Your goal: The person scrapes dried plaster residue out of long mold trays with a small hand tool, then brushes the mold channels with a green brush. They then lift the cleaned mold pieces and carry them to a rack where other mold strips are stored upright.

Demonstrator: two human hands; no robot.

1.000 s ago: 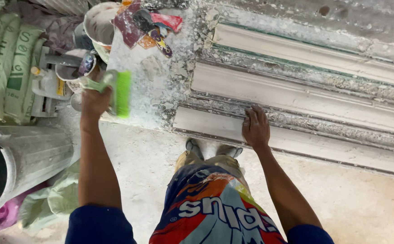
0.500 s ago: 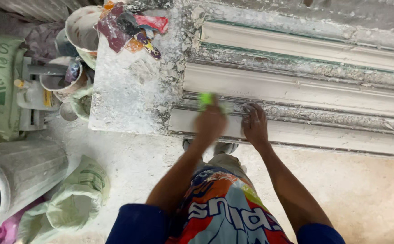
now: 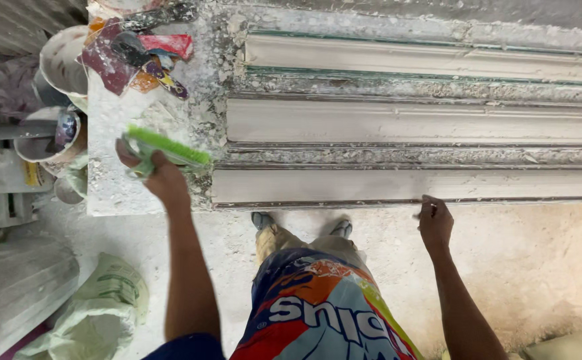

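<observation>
My left hand (image 3: 161, 175) grips a green brush (image 3: 168, 147) over the left end of the nearest long white plaster moulding (image 3: 384, 185), beside a plaster-covered board (image 3: 114, 187). My right hand (image 3: 435, 221) rests its fingertips on the front edge of that same moulding, further right, holding nothing. Two more white mouldings (image 3: 404, 120) lie parallel behind it on the rough workbench. My legs and sandalled feet (image 3: 264, 221) stand on the dusty floor below.
Colourful rags (image 3: 131, 57) lie on the board's far end. Plaster-stained buckets (image 3: 58, 67) and small pots (image 3: 48, 137) stand at the left. A grey drum (image 3: 11, 287) and a pale green sack (image 3: 98, 313) sit on the floor at lower left.
My left hand carried the green brush from the board to the moulding beside my right hand, then back left to its end. My right hand slid right along the front edge.
</observation>
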